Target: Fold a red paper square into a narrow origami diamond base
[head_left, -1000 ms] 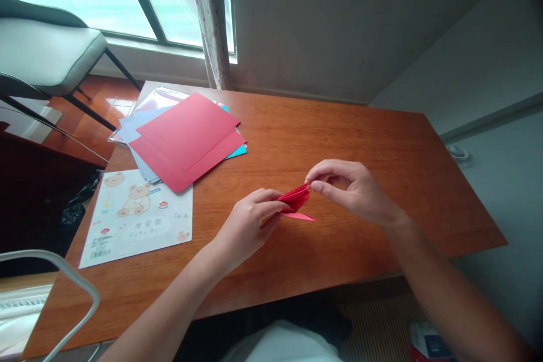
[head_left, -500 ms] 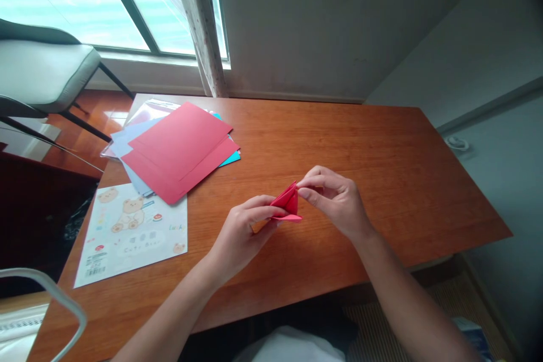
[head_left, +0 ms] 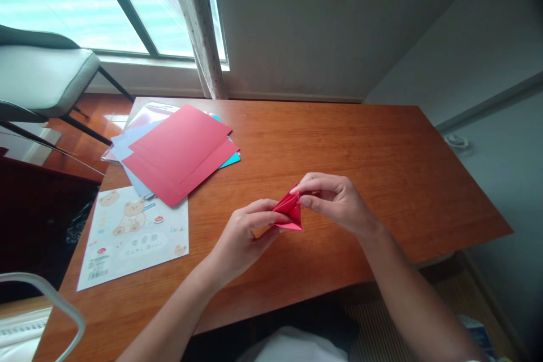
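From the head camera, two hands were seen at work, and a small piece of folded red paper [head_left: 292,216] was caught right between them, held over the near half of the desk [head_left: 382,175]. By the left hand [head_left: 246,232], the left end was gripped firmly: fingers laid over the top, thumb tucked beneath, the paper clamped in the pinch. By the right hand [head_left: 335,202], the upper right edge was taken, nipped between thumb and bent forefinger, the fingertips all but closed. Layers were fanned apart inside the folds, and a point was formed at the lower right, below the right thumb. How the paper was held behind the left fingers could not be told.

Over to the left, the far corner of the desk was covered by a loose pile. Red sheets [head_left: 182,150] were stacked on top, slightly askew; from under them a pale blue sheet [head_left: 121,147] was pushed out to the left, a bright blue corner [head_left: 230,161] was shown at the right, and a clear plastic sleeve [head_left: 148,115] was left poking out behind. Just nearer, a white sheet printed with bears [head_left: 136,243] was laid flat, its top edge partly covered by the pile. Beyond the corner, a padded chair [head_left: 46,73] was placed beside the window [head_left: 63,0].
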Demonstrator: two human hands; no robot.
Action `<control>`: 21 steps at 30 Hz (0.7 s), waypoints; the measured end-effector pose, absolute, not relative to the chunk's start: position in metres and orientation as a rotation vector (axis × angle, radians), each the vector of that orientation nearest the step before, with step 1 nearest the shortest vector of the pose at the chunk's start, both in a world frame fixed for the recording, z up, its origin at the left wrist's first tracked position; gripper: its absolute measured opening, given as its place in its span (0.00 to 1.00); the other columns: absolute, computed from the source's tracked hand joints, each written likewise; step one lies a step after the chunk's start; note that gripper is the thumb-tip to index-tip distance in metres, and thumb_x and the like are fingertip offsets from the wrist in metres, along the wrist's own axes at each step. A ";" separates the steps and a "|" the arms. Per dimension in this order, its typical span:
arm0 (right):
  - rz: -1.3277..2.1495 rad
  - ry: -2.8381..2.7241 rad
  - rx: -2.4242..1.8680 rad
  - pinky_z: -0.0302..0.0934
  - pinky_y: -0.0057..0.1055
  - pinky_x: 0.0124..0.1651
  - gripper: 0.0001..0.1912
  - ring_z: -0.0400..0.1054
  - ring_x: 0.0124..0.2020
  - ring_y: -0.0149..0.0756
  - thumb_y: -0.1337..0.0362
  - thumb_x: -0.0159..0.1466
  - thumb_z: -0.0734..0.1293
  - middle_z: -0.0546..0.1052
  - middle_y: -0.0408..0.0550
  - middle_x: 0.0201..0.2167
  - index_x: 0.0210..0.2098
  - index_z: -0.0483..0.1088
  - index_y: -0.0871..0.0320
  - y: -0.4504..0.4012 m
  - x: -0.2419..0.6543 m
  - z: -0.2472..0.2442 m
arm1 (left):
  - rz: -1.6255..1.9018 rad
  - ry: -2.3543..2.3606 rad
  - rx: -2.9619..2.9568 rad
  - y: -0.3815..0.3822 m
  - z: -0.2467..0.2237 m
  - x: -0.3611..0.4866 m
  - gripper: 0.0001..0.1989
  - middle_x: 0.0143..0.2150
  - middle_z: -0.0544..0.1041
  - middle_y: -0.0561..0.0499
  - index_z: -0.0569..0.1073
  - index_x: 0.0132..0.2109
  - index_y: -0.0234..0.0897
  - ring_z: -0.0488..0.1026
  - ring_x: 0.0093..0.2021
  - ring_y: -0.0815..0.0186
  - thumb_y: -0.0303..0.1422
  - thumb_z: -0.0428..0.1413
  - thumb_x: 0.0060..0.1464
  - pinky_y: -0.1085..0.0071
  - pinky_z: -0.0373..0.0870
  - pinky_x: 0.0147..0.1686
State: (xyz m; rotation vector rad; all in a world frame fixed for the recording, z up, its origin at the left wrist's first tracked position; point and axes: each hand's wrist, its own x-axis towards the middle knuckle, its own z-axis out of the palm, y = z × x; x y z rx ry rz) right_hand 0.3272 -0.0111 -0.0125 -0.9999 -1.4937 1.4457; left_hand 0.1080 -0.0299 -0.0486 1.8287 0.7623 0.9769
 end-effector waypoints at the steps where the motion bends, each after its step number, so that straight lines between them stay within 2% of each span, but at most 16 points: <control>1: 1.441 -1.512 -1.009 0.66 0.29 0.38 0.07 0.73 0.38 0.34 0.62 0.62 0.74 0.79 0.46 0.37 0.40 0.81 0.52 -0.011 0.328 -0.012 | 0.967 0.765 1.825 -0.030 -0.048 0.108 0.08 0.45 0.81 0.47 0.80 0.44 0.39 0.80 0.42 0.67 0.23 0.59 0.60 0.74 0.75 0.41; 8: 1.335 -1.608 -1.079 0.66 0.31 0.37 0.07 0.73 0.36 0.35 0.59 0.62 0.74 0.80 0.47 0.35 0.38 0.81 0.54 -0.011 0.326 -0.008 | 0.898 0.786 1.854 -0.032 -0.047 0.107 0.09 0.46 0.81 0.45 0.80 0.44 0.39 0.80 0.43 0.64 0.25 0.57 0.62 0.70 0.76 0.43; 21: 1.107 -1.633 -1.146 0.66 0.31 0.36 0.05 0.73 0.35 0.36 0.59 0.62 0.74 0.81 0.47 0.32 0.35 0.82 0.53 -0.014 0.318 -0.011 | 0.937 0.798 1.874 -0.031 -0.048 0.108 0.08 0.45 0.81 0.48 0.80 0.44 0.40 0.79 0.43 0.67 0.24 0.57 0.62 0.75 0.74 0.43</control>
